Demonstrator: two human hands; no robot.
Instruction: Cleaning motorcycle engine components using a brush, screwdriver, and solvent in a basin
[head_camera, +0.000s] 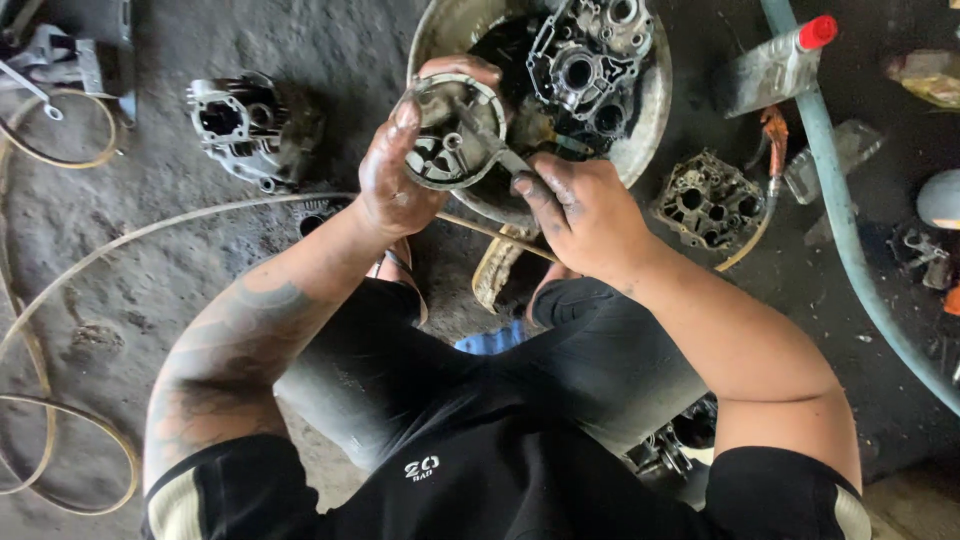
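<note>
Floor: you squat over a grey, grimy concrete floor (150, 260), with parts scattered all round your knees.
Hose: a pale green hose (850, 240) runs down the right side, from the top edge toward the lower right corner.
Basin: a round metal basin (640, 130) sits straight ahead of you, and a dark engine case half (585, 65) lies in it.
Cylinder block: a grey finned cylinder block (250, 125) rests on the floor to your left, well apart from your hands.
Smaller casting: a greasy casting with round holes (708, 200) lies just right of the basin.
Bottle: a clear bottle with a red cap (775, 68) lies tilted at the upper right.
Round cover: you hold the round metal cover (452, 132) up over the basin's near edge, its hollow ribbed face turned toward you.
Left hand: your left hand (395, 185) clasps the cover from its left side, thumb along the left rim and fingertips curled over the top edge.
Right hand: your right hand (585, 215) is closed round a slim metal tool (490, 140), just right of the cover.
Tool axis: its long axis runs diagonally, from your right fingers up and left into the cover's hollow, the tip near the centre hub.
</note>
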